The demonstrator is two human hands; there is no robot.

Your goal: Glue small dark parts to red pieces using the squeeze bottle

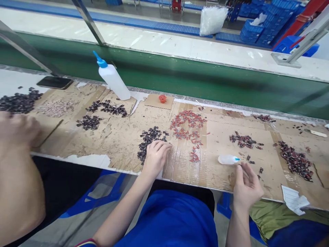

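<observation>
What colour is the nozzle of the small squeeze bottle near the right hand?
The nozzle is teal-blue, seen in the head view.

A small, translucent whitish squeeze bottle (227, 159) lies on its side on the cardboard (123, 144), blue tip pointing right, well apart from a loose, jumbled heap of small black pieces (149, 139) to its left, seemingly glossy though too tiny to make out singly

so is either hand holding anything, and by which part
Cannot be told: the left hand is at the black pile, the right near the small bottle; any held piece is too small to make out.
</observation>
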